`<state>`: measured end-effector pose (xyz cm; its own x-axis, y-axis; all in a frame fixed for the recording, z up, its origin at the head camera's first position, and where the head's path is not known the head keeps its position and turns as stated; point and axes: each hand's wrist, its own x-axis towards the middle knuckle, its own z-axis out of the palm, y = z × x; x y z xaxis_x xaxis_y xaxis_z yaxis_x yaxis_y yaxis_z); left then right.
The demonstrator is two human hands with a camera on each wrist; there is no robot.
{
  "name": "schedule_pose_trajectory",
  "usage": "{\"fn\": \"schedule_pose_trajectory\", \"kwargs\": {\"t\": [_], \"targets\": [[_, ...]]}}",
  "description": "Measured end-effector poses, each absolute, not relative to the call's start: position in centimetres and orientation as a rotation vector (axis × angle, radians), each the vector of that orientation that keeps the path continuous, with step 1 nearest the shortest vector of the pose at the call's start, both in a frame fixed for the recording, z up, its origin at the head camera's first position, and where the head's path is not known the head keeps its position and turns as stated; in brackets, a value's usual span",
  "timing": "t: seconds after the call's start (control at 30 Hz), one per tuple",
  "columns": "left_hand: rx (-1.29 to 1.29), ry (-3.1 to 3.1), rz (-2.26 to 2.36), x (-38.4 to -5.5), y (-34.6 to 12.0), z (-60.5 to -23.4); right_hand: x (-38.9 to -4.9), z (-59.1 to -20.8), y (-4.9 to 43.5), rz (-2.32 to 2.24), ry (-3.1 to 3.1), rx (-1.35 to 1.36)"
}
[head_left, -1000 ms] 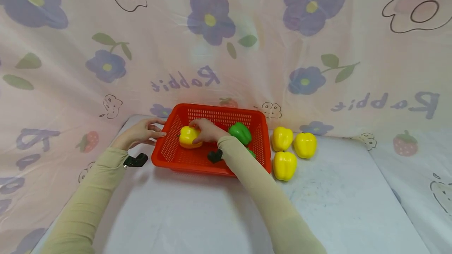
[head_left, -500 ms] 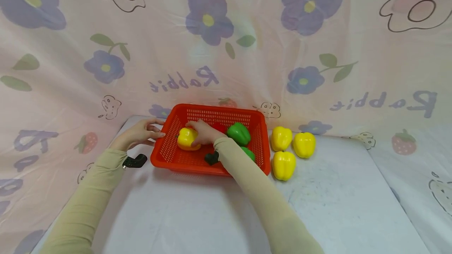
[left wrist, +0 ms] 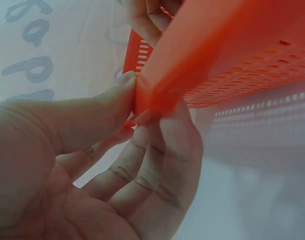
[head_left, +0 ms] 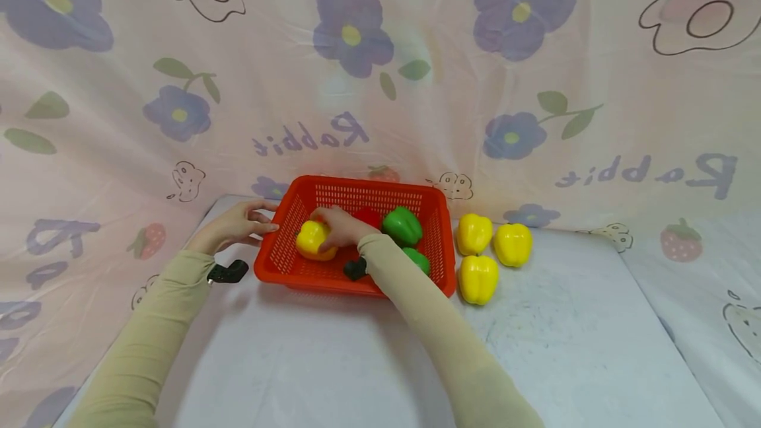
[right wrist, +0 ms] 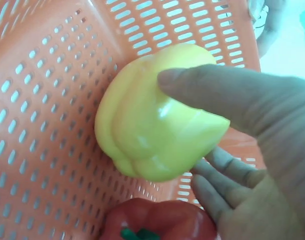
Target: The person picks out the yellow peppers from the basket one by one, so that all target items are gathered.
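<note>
A red plastic basket [head_left: 309, 282] with perforated walls stands at the back of the table. My left hand [head_left: 233, 224] pinches its left rim between thumb and fingers, seen close up in the left wrist view. Inside, near that left end, is a yellow bell pepper [head_left: 313, 242] that my right hand [head_left: 341, 226] grips. In the right wrist view the thumb lies on top of the yellow pepper [right wrist: 147, 120], and other fingers curl at its side. Beside it lies a red bell pepper [right wrist: 157, 220], partly cut off by the frame.
Two green bell peppers, one at the back [head_left: 403, 226] and one half hidden by the right sleeve [head_left: 418, 259], lie in the basket's right half. Three yellow bell peppers [head_left: 478, 279] stand just outside its right wall. A patterned curtain [head_left: 416, 98] hangs directly behind.
My right hand has shifted the yellow pepper slightly left and toward me inside the basket. More of the red and the front green pepper shows now. The left hand holds its place on the rim.
</note>
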<state>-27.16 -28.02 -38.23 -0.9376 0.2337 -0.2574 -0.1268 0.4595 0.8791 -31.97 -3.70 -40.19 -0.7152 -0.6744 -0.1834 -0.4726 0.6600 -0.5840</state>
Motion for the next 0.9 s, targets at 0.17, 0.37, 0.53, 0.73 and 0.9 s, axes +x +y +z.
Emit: {"fn": "schedule_pose_trajectory", "kwargs": {"t": [0.17, 0.37, 0.53, 0.73, 0.9], "targets": [[0.093, 2.365, 1.484, -27.12, -28.04, -38.28, -31.79, -40.23, -3.93, -0.693, 2.484, -0.909], [0.089, 2.375, 1.475, -27.00, -28.05, -38.18, -31.76, -40.08, -4.13, -0.641, 2.484, -0.936], [0.103, 2.352, 1.490, -26.91, -28.09, -38.23, -31.58, -40.10, -4.18, -0.643, 2.469, -0.944], [0.092, 2.346, 1.488, -27.00, -28.11, -38.38, -31.51, -40.22, -4.13, -0.664, 2.457, -0.956], [0.082, 2.359, 1.479, -27.11, -28.08, -38.31, -31.75, -40.18, -3.99, -0.654, 2.454, -0.966]]}}
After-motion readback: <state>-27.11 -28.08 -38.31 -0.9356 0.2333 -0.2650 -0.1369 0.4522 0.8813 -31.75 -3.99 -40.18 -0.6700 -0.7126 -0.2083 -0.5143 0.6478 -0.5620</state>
